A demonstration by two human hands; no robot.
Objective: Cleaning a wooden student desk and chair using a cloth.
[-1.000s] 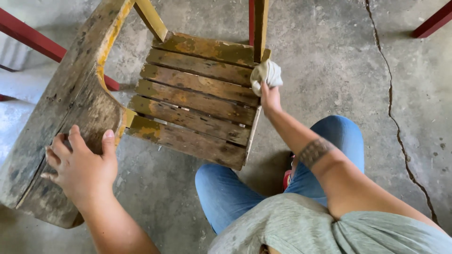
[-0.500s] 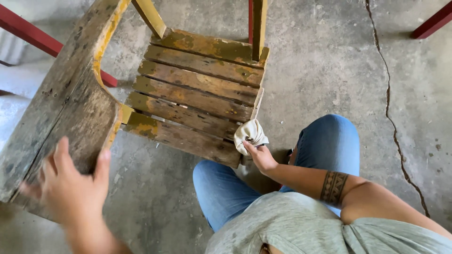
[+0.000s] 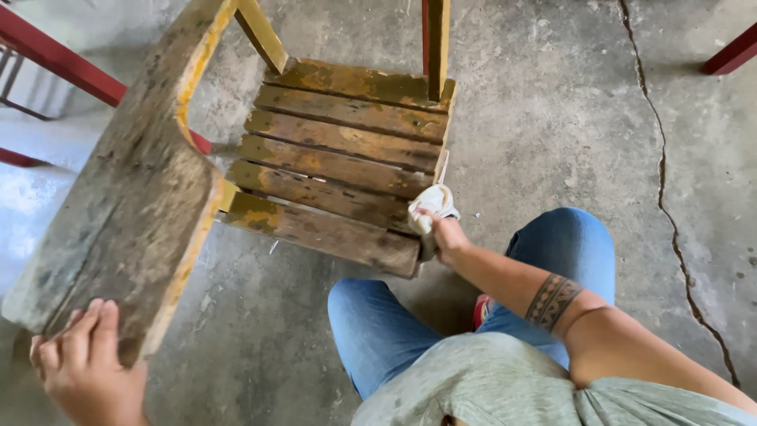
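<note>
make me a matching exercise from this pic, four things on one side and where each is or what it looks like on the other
Things:
1. cloth
2. left hand
3. crack
4. seat slats

Descriptions:
A. runs across the concrete floor at right
B. worn wood with patches of yellow paint
C. on the end of the chair's back board
D. white, gripped in the right hand at the seat's edge

Pairs: 1-D, 2-C, 3-A, 4-B

place: workshop or yard | cracked concrete floor (image 3: 552,118) | worn slatted wooden chair (image 3: 339,158)

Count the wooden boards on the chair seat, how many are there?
6 seat boards, side by side from the far edge by the legs to the near edge, where the right hand presses a cloth.
</note>
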